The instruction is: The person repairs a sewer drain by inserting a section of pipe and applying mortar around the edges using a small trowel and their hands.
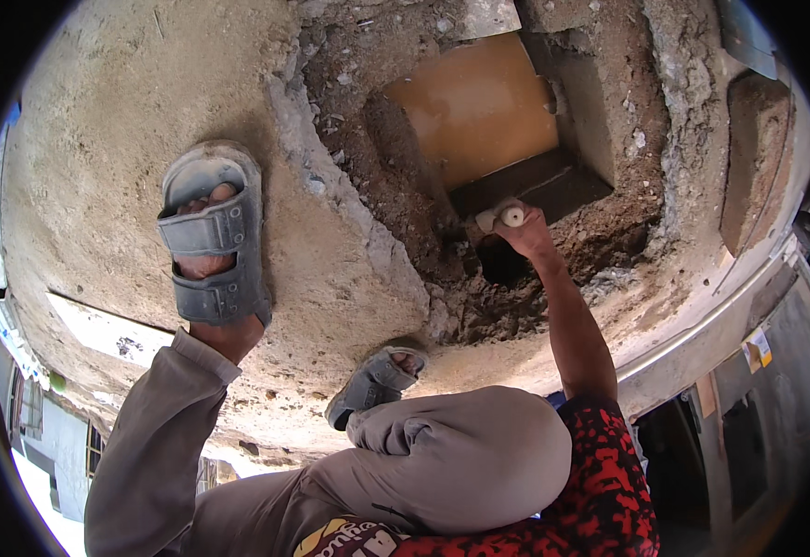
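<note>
My right hand is closed round a tool's pale round handle, seen end-on. The tool's working end is hidden below the hand, so its kind cannot be told. It is held at the near edge of a square pit, against the dark, smooth near wall. The pit's bottom is a flat orange-tan surface; whether it is board or muddy water is unclear. Just below the hand, a dark round hole opens in the soil. My left hand is out of view.
Broken concrete edges the dug-out soil around the pit. My sandalled feet stand on rough ground, one sandal left of the pit, the other nearer. A flat pale board lies at left. A shallow trough lies at far right.
</note>
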A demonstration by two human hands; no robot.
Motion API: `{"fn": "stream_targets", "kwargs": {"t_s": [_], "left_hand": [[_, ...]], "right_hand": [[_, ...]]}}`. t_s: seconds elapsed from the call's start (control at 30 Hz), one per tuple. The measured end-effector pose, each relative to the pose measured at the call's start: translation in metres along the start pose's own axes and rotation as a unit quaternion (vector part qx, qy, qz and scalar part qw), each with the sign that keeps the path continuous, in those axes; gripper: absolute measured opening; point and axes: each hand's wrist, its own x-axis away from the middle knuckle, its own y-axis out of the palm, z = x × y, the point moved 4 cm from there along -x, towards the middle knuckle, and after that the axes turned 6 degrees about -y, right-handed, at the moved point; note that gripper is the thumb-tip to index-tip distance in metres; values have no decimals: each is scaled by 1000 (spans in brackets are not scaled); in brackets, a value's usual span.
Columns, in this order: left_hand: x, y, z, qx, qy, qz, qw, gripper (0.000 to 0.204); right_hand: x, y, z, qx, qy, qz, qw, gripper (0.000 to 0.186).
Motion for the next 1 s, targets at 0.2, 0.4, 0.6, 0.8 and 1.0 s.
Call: {"fn": "stream_targets", "kwargs": {"t_s": [0.2, 0.4, 0.6, 0.8, 1.0], "left_hand": [[-17, 14, 13, 32, 9, 4, 999, 89], [-5, 4, 2, 1, -10, 6, 1000, 90], [3, 4, 11, 16, -4, 3, 1000, 90], [0, 4, 4, 0, -12, 4, 1000, 91], [-8, 12, 7, 22, -8, 11, 1000, 91]], "right_hand": [[44, 24, 143, 190, 40, -45, 980, 36], [-31, 31, 25, 266, 0, -129, 955, 30], [16, -2, 57, 166, -119, 16, 979, 22], [17, 41, 81, 161, 57, -87, 981, 40], [21, 55, 179, -149, 35, -60, 986, 51]]}}
